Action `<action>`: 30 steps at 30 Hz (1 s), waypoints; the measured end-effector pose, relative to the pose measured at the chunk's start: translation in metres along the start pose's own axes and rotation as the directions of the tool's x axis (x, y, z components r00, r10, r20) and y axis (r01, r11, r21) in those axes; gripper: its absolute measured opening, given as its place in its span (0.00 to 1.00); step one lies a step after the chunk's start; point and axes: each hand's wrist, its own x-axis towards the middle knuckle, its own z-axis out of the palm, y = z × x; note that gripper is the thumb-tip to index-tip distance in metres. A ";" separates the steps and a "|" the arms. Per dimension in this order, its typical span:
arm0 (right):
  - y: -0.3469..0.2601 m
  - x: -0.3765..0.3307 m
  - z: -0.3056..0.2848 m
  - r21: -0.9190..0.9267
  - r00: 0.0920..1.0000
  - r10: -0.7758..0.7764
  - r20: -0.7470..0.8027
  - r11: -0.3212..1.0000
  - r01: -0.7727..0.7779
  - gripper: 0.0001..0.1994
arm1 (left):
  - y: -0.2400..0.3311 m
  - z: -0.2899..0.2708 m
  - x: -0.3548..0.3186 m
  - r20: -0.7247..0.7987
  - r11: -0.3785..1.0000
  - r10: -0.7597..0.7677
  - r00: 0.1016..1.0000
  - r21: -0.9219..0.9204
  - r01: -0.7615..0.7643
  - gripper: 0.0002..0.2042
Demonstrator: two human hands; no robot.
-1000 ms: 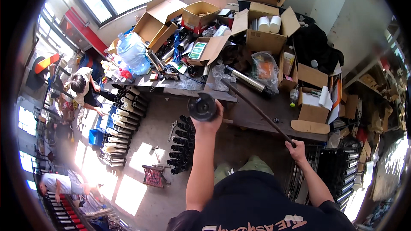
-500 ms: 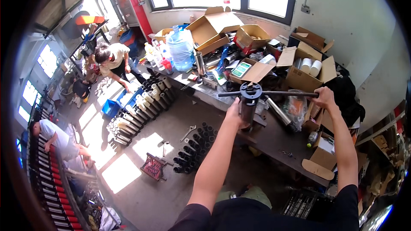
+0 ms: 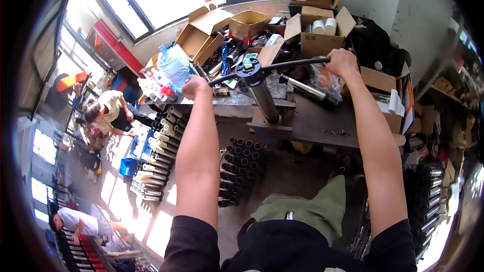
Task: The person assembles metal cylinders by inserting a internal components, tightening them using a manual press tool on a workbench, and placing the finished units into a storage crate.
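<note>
A long dark bar (image 3: 298, 63) crosses in front of me, tilted up toward the right. My left hand (image 3: 196, 87) is closed around its left end, and my right hand (image 3: 343, 63) grips its right end. Between them, the bar meets a round dark head with holes (image 3: 248, 68). That head sits on top of a dark metal cylinder (image 3: 264, 99), which stands tilted at the bench edge. The cylinder's lower end meets a metal bracket (image 3: 269, 126). Behind the bar, a shiny metal tube (image 3: 305, 88) lies on the bench beside a clear plastic bag (image 3: 325, 81).
Open cardboard boxes (image 3: 322, 43) and a large water jug (image 3: 173, 65) crowd the back of the workbench (image 3: 322, 121). Upright black tubes (image 3: 239, 163) stand on the floor, with rows of pale-topped tubes (image 3: 161, 146) further left. Two people (image 3: 108, 111) work at the left.
My left hand has gone from the cylinder to the bar's left end. My right hand still holds the other end. The bar has tilted, and the view has shifted right.
</note>
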 end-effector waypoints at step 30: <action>0.044 0.006 0.013 -0.103 0.996 -0.074 -0.054 0.992 0.068 0.13 | -0.096 -0.020 -0.071 0.951 0.530 -0.144 0.273 -0.159 0.833 0.25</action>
